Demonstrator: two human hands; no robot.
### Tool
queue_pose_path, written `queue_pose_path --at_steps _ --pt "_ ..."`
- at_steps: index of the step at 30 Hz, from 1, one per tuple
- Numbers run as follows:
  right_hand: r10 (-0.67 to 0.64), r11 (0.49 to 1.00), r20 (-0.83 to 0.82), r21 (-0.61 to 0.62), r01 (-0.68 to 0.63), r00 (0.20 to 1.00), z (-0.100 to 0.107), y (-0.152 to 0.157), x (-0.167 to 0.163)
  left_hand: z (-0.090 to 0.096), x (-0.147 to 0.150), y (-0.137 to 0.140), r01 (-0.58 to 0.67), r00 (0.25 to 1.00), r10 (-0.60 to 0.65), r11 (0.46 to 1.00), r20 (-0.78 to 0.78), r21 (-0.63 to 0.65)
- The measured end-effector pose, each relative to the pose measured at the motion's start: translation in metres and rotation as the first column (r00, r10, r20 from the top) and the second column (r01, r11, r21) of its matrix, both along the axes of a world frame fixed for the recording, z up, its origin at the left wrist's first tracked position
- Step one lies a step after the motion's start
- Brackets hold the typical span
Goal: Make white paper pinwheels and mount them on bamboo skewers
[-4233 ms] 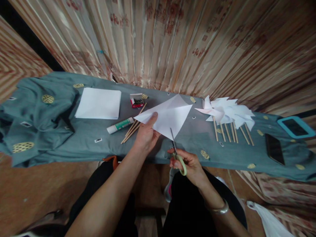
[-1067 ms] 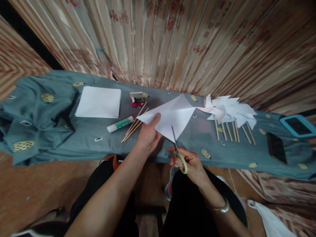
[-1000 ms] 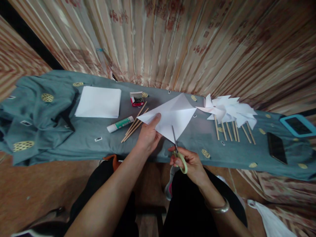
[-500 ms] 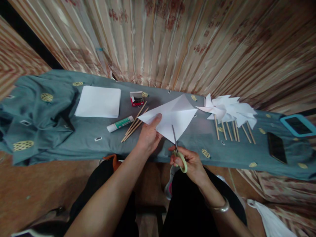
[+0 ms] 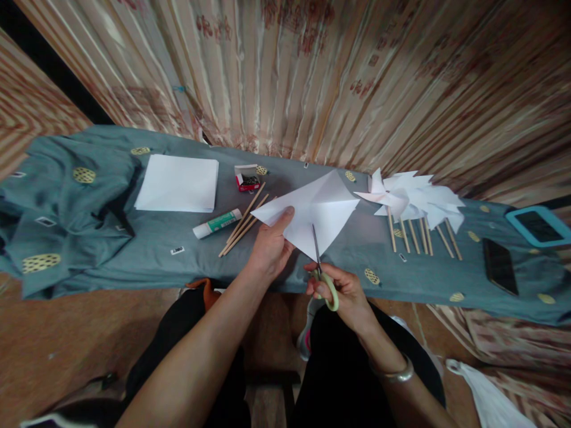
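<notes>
A creased white sheet of paper is pinched in my left hand, thumb on top near its lower left edge. My right hand grips scissors with pale green handles by their loops. Their blades reach over the paper's corner nearest me and point toward its middle. Left of the paper lie several thin wooden sticks and a glue stick. On the right, several white paper pinwheels on wooden sticks lie overlapping in a row.
A stack of white paper lies at the left, near an open red box of small dark items. Far right are a dark phone and a blue-framed device. A grey-green cloth covers the narrow table; a curtain hangs behind.
The paper and my left hand have shifted very slightly to the right. The scissors remain at the paper's near corner, almost unmoved.
</notes>
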State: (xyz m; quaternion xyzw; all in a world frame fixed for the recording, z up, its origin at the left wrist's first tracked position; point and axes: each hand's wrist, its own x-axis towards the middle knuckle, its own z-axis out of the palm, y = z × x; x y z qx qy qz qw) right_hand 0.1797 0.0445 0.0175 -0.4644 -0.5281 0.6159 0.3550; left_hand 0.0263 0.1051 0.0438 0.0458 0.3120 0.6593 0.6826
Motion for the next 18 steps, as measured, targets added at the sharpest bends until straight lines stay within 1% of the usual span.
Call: queue_pose_path --at_steps 6,10,18 --pt "-0.012 1.0 0.012 0.008 0.012 1.0 0.0005 0.0002 -0.0012 0.0005 -0.0005 -0.0005 0.007 1.0 -0.007 1.0 -0.016 -0.009" --pt "-0.019 1.0 0.016 -0.008 0.02 1.0 -0.0005 -0.0002 -0.0009 0.0002 -0.0006 0.0 0.006 1.0 -0.006 1.0 -0.012 -0.018" --pt "-0.007 1.0 -0.033 -0.015 0.007 0.999 0.0015 0.0002 -0.002 0.0003 0.0002 -0.0011 0.015 1.0 -0.015 1.0 -0.026 -0.018"
